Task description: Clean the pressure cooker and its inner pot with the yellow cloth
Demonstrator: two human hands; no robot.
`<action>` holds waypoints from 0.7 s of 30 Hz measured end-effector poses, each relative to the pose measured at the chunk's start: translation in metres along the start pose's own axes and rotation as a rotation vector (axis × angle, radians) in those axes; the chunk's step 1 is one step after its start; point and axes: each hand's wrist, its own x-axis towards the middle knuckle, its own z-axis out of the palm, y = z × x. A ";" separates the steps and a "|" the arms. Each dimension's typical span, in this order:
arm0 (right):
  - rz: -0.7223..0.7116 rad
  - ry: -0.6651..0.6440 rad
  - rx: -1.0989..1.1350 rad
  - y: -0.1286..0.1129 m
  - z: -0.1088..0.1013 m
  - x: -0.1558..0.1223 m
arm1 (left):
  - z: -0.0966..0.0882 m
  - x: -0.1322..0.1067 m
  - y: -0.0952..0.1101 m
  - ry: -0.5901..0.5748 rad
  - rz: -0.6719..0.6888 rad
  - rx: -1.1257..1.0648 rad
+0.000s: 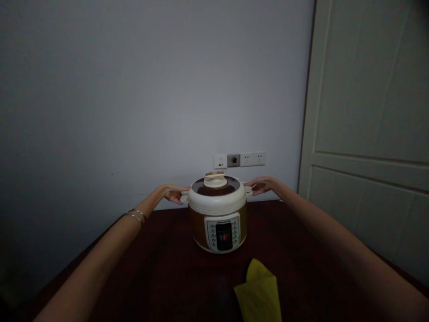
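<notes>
An electric pressure cooker (217,208) stands upright on the dark red table, its lid on and its control panel (223,233) facing me. The body is gold-brown, the lid cream with a dark top and a raised cream knob (215,180). At its left side my left hand (174,194) is closed around the side handle (184,197). On the opposite side my right hand (259,185) grips the other handle (248,191). Some fingers of both hands are hidden behind the handles.
A yellow cloth (260,293) lies on the table (161,264) in front of the cooker, towards me. Behind is a pale wall with a row of sockets (253,158). A white panelled door (365,112) stands at the right.
</notes>
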 end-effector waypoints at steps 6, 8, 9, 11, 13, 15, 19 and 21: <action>0.016 0.006 -0.011 0.001 -0.002 0.003 | -0.009 0.011 -0.005 -0.101 0.037 0.069; 0.028 0.002 -0.011 0.000 -0.002 0.005 | -0.013 0.016 -0.005 -0.129 0.030 0.108; 0.032 -0.002 -0.010 0.000 -0.002 0.005 | -0.015 0.019 -0.006 -0.135 0.023 0.120; 0.036 -0.014 -0.004 -0.001 -0.003 0.006 | -0.017 0.022 -0.006 -0.146 0.016 0.128; 0.035 -0.028 0.000 -0.001 -0.003 0.006 | -0.018 0.022 -0.005 -0.159 0.014 0.131; 0.033 -0.042 0.003 -0.001 -0.003 0.006 | -0.019 0.021 -0.005 -0.173 0.012 0.127; 0.026 -0.054 -0.002 0.000 -0.003 0.007 | -0.016 0.020 -0.011 -0.197 0.065 0.067; 0.007 -0.052 -0.008 0.002 -0.004 0.009 | -0.011 0.021 -0.019 -0.178 0.149 0.018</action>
